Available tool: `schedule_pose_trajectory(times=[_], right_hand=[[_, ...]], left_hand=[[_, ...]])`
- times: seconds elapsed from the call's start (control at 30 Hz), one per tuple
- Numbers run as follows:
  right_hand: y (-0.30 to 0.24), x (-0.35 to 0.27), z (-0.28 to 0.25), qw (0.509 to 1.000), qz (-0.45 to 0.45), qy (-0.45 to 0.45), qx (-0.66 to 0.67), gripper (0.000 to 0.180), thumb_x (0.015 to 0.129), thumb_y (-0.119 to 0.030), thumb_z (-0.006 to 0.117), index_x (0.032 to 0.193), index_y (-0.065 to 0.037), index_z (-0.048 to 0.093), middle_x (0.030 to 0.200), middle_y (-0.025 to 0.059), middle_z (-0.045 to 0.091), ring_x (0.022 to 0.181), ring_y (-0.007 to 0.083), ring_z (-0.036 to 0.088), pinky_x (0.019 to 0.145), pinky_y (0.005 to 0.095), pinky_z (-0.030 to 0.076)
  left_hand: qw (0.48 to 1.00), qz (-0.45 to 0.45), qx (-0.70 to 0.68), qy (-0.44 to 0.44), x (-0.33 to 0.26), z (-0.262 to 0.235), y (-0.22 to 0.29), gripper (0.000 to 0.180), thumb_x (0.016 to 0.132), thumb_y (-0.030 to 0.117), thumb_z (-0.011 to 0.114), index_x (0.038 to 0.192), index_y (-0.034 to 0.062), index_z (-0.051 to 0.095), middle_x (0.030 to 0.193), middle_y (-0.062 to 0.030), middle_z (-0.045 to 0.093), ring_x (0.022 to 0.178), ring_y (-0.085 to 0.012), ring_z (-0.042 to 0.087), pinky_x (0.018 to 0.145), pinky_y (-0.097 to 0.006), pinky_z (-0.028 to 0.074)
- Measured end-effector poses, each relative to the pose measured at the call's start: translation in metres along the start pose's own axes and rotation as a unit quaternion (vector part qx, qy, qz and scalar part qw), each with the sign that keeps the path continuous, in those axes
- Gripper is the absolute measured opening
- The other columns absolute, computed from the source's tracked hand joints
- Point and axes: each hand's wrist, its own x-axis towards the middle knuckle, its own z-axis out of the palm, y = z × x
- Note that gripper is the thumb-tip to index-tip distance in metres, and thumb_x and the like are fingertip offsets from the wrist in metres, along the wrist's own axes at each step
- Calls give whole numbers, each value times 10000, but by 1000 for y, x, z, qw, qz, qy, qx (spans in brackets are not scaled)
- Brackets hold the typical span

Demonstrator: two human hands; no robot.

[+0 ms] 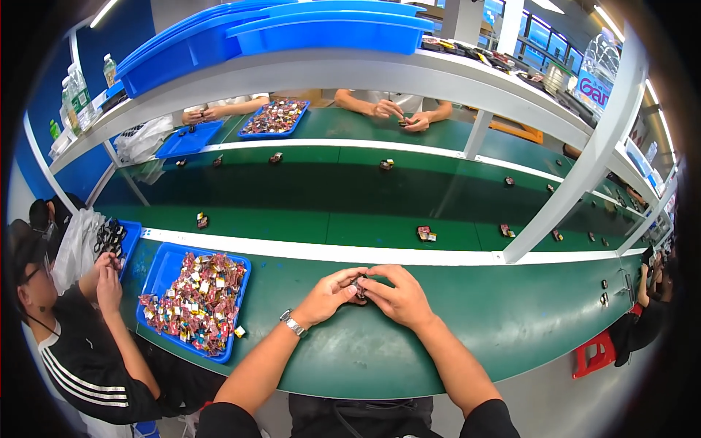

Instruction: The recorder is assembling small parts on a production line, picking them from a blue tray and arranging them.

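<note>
My left hand (326, 298), with a watch at the wrist, and my right hand (401, 298) meet over the green bench top. Between them they pinch a small dark part (358, 290), mostly covered by my fingers; its exact kind does not show. Left of my forearm a blue tray (246, 292) holds a heap of small pink, yellow and white parts (196, 303). One loose piece (239, 331) rests at the tray's right edge.
Past a white rail (314, 252) runs a green conveyor belt (292, 219) with scattered small assemblies (426, 233). A white shelf (321, 73) carries blue bins (328, 31). A slanted post (577, 168) rises at right. Co-workers sit at left and opposite; a red stool (595, 355) stands at right.
</note>
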Motion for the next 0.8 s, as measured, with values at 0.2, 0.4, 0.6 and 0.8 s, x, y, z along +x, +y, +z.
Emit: schedule_pose_trajectory(times=[0.2, 0.4, 0.6, 0.8], right_hand=[[-1, 2, -10, 999, 4, -38, 9, 203, 750, -89, 763, 920, -91, 651, 1155, 68, 602, 1059, 282, 597, 876, 396, 506], [2, -2, -7, 994, 29, -97, 33, 192, 759, -91, 759, 889, -81, 618, 1218, 81, 566, 1129, 293, 563, 924, 407, 482], [1, -2, -4, 996, 39, -78, 17, 183, 768, -87, 748, 898, -88, 619, 1292, 89, 541, 1186, 302, 533, 965, 419, 469], [5, -4, -3, 989, 68, -113, 62, 177, 784, -93, 735, 926, -102, 631, 1326, 89, 524, 1208, 305, 521, 980, 417, 461]], left_hand=[[999, -42, -16, 7, 2, 0, -10, 449, 1037, 139, 472, 1451, -19, 399, 1303, -125, 556, 1094, -174, 608, 967, -342, 526], [997, -49, 33, 52, 2, 5, -4, 403, 1031, 106, 466, 1413, -21, 435, 1239, -123, 593, 1065, -176, 629, 933, -333, 550], [997, -58, 4, 55, 1, 7, -1, 342, 1024, 89, 470, 1343, -35, 479, 1219, -125, 596, 1077, -191, 628, 940, -342, 555], [996, -52, 41, 65, 2, 5, -3, 318, 1020, 90, 484, 1320, -12, 507, 1223, -110, 600, 1062, -186, 633, 923, -325, 555]])
